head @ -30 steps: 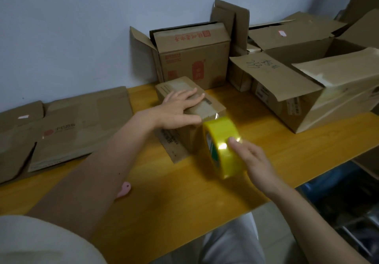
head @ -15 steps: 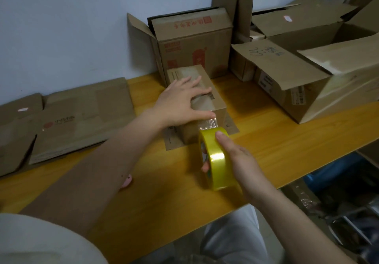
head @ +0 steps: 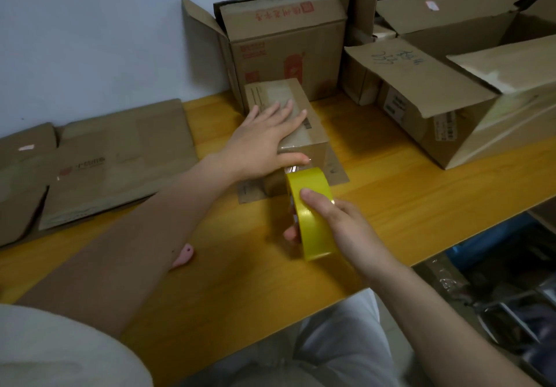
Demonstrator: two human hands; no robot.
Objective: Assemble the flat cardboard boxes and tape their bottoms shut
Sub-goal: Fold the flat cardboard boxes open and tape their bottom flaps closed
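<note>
In the head view, the left hand (head: 264, 143) lies flat with straight fingers on the small box (head: 288, 121) on the table (head: 406, 194), probably to keep it steady. The right hand (head: 340, 224) grips the yellow tape roll (head: 313, 215) just before the box.

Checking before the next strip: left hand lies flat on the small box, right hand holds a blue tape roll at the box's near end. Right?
Not quite: the tape roll is yellow, not blue, as the head view shows. The rest holds: the left hand lies flat on the small box, and the right hand holds the roll at its near end.
</note>
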